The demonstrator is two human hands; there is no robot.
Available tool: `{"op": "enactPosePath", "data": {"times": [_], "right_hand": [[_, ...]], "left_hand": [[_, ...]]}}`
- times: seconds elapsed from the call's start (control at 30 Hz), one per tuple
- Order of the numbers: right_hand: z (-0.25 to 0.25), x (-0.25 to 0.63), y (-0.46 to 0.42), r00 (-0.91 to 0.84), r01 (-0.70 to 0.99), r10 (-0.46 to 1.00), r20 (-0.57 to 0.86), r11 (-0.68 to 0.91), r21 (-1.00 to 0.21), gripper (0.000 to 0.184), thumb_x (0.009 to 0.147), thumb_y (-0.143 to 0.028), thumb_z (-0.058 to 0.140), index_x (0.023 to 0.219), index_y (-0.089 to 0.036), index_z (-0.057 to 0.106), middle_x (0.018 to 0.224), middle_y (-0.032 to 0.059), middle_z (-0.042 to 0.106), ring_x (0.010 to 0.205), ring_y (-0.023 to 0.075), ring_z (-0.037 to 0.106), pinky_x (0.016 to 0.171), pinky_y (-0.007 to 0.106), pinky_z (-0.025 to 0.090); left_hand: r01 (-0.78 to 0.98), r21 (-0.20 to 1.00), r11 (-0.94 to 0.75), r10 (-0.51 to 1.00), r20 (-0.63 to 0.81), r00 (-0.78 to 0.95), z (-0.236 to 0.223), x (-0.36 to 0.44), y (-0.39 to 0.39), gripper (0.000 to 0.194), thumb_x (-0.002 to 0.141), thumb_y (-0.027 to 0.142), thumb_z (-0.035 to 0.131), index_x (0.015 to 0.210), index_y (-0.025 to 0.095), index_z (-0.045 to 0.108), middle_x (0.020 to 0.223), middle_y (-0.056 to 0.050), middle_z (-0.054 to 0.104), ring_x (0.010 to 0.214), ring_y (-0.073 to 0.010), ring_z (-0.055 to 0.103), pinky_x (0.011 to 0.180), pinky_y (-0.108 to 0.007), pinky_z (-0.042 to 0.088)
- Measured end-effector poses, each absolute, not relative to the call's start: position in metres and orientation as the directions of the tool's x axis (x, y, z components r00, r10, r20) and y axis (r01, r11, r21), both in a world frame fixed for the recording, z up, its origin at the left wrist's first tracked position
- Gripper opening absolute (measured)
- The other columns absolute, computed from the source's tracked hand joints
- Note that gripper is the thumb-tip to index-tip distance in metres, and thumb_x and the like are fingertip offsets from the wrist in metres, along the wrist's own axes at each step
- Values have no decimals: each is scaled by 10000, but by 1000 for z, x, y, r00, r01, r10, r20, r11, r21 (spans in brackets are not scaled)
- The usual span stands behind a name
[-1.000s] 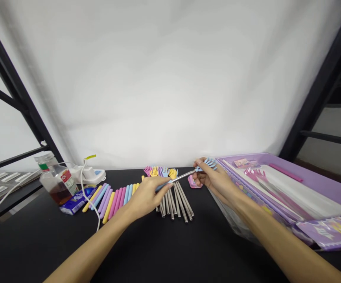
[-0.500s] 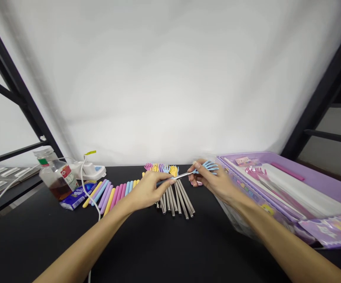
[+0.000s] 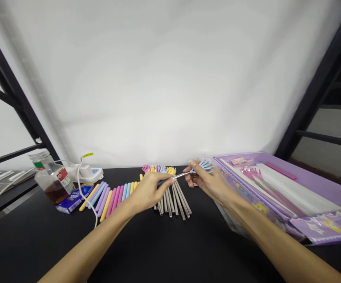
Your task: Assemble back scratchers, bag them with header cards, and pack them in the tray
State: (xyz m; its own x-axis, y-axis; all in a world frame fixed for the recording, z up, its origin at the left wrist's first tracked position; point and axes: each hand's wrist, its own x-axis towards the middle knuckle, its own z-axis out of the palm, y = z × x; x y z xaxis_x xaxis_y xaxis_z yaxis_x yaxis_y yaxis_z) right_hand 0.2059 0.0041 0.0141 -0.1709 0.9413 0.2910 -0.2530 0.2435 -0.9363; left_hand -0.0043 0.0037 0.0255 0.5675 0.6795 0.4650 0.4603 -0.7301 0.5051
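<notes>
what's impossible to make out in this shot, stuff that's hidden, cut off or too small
All in the head view:
Blue handle: mostly hidden by the left hand gripping it.
Coloured handles: the row's right part is hidden by the left hand and wrist, so no sure count.
Pink item: mostly covered by the right hand.
Purple box: cut off by the right edge.
Bottle label: print too small.

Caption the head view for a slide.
Left hand and right hand hold a blue backscratcher beside a purple box.

Bare, slim forearms (image 3: 99, 241); fingers (image 3: 164, 187) seemingly slender too.
</notes>
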Motion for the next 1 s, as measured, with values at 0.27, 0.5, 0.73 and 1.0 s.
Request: {"op": "enactPosePath", "data": {"times": [0.27, 0.5, 0.73, 1.0], "right_hand": [[21, 215, 5, -213, -221, 926, 312, 266, -938, 404, 831, -568, 683, 799, -165, 682, 632, 23, 644, 541, 136, 596, 543, 273, 452], [27, 229, 5, -210, -47, 931, 299, 296, -954, 375, 740, -497, 803, 837, -150, 701, 678, 68, 714, 591, 171, 663, 553, 279, 504], [25, 220, -3, -222, 27, 884, 412, 428, -903, 334, 745, -472, 801, 856, -164, 737, 670, 62, 725, 600, 190, 686, 577, 303, 529], [22, 216, -3, -260, 92, 850, 458, 494, -865, 252, 792, -411, 776, 860, -171, 742, 641, 41, 701, 596, 175, 655, 593, 303, 523]], "left_hand": [[442, 527, -726, 681, 459, 570, 29, 0, 2, 405, 998, 393, 450, 782, 131, 671, 616, 28, 515, 572, -88, 406, 552, -226, 309], [543, 359, -759, 630, 614, 475, 13, -15, 14, 329, 960, 413, 553, 1071, 166, 740, 884, -71, 750, 705, -149, 636, 699, -248, 461], [490, 402, -773, 634, 504, 586, 28, -16, 11, 406, 994, 377, 472, 770, 131, 705, 610, -1, 583, 569, -96, 473, 592, -226, 363], [484, 667, -567, 768, 215, 603, 44, -19, 2, 441, 966, 432, 502, 711, 127, 693, 574, 1, 590, 479, -80, 425, 466, -217, 292]]}}
